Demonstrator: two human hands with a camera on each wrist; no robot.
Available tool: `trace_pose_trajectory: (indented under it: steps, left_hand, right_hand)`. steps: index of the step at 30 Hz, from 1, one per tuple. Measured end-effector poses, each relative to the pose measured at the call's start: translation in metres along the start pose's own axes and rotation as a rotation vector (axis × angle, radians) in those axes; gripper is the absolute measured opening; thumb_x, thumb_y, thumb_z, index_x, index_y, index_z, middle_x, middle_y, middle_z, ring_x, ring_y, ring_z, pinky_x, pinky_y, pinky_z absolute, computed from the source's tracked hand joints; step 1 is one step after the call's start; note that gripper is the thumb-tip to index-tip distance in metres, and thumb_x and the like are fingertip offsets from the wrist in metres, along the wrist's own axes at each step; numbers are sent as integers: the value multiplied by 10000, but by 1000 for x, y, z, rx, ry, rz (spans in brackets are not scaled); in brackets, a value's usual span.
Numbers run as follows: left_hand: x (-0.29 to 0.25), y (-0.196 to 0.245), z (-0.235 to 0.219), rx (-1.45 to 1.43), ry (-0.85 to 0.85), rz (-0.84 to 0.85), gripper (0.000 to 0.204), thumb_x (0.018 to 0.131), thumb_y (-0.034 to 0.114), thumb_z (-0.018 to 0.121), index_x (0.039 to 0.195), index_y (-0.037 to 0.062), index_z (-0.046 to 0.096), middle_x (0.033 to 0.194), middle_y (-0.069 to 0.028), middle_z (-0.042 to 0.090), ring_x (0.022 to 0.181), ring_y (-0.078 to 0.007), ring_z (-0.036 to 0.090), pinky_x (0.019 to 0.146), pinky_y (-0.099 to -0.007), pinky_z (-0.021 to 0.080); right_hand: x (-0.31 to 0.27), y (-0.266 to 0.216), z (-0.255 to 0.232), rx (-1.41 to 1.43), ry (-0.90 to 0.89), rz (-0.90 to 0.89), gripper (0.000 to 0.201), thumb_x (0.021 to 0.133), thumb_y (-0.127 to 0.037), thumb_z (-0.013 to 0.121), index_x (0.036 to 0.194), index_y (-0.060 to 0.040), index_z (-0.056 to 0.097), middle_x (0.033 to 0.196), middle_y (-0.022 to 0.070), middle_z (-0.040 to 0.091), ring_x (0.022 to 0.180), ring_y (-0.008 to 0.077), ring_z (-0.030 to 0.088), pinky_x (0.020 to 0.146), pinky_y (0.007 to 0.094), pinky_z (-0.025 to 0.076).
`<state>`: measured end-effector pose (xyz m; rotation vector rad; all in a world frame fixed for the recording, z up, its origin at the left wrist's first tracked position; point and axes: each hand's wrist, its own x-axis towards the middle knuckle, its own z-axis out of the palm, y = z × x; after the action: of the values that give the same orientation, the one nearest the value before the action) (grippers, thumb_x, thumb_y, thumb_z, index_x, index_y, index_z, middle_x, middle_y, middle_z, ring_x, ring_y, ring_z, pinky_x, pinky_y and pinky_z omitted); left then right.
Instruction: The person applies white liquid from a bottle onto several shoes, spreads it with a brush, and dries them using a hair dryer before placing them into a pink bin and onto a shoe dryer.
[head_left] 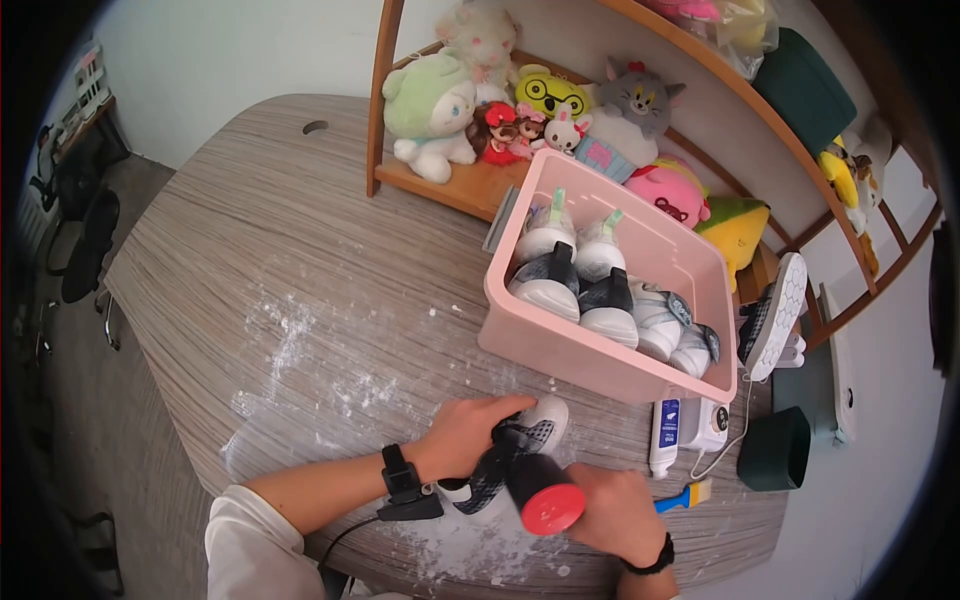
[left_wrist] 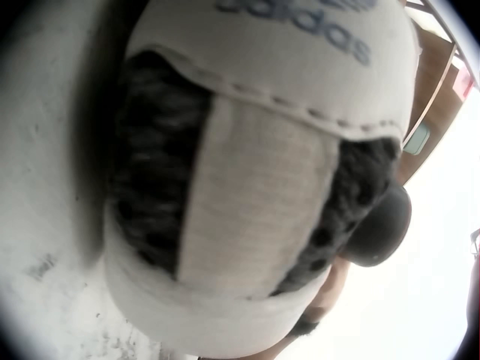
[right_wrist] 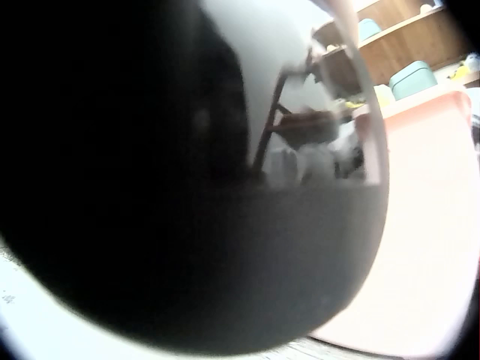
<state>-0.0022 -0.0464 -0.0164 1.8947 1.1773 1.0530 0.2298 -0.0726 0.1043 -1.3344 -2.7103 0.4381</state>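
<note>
A small black-and-white patterned shoe [head_left: 541, 431] lies at the table's front, and my left hand [head_left: 462, 437] grips it from its left side. In the left wrist view its white heel with "adidas" lettering and dark mesh [left_wrist: 259, 195] fill the frame. My right hand [head_left: 617, 512] is wrapped round a black cylindrical object with a red end [head_left: 552, 509], held over the shoe. That object's dark glossy surface [right_wrist: 300, 255] covers much of the right wrist view; the right fingers are mostly hidden there.
A pink bin [head_left: 600, 372] of shoes stands behind the hands. To the right are a white tube [head_left: 664, 440], a blue-handled brush [head_left: 684, 497], a white device [head_left: 704, 428] and a dark green container [head_left: 775, 450]. White powder is scattered on the table [head_left: 230, 210]; plush toys sit on a wooden shelf [head_left: 470, 198].
</note>
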Motion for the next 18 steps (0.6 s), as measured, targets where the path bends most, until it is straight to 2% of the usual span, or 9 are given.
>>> trace_pose_trajectory:
  steps: [3,7,11,13,18]
  left_hand:
    - [0,0,-1,29,-15,37,719,721,-71,713,1388,155,569,1142,-168,712,990,-406,692,802,-478,571]
    - [-2,-5,1,27,-42,18,696,726,-54,722,1375,153,582,1159,-163,712,1003,-394,695,816,-466,576]
    - [0,-1,-1,33,-23,43,702,729,-44,728,1384,156,573,1171,-156,709,1008,-387,695,819,-465,576]
    - [-1,-1,-1,35,-19,43,703,732,-41,729,1387,158,570,1175,-154,708,1011,-385,694,817,-467,575]
    - [-2,-5,2,47,-45,39,701,735,-45,720,1390,156,569,1195,-154,706,1026,-388,691,828,-468,575]
  right_hand:
    - [0,-11,3,63,-234,-81,243,726,-221,775,855,-85,620,726,100,677,691,356,694,565,445,527]
    - [-2,-21,10,113,-298,-182,212,745,-206,749,866,-91,619,769,82,680,702,352,695,576,437,534]
    - [1,-10,0,126,-329,-188,219,737,-208,752,864,-89,620,767,86,682,711,346,697,574,431,531]
    - [2,-4,-11,25,-263,-106,219,774,-199,738,893,-59,619,757,127,698,698,352,709,579,454,547]
    - [-2,-7,-8,-43,-204,-83,206,784,-204,728,884,-64,616,747,119,698,683,331,710,573,437,546]
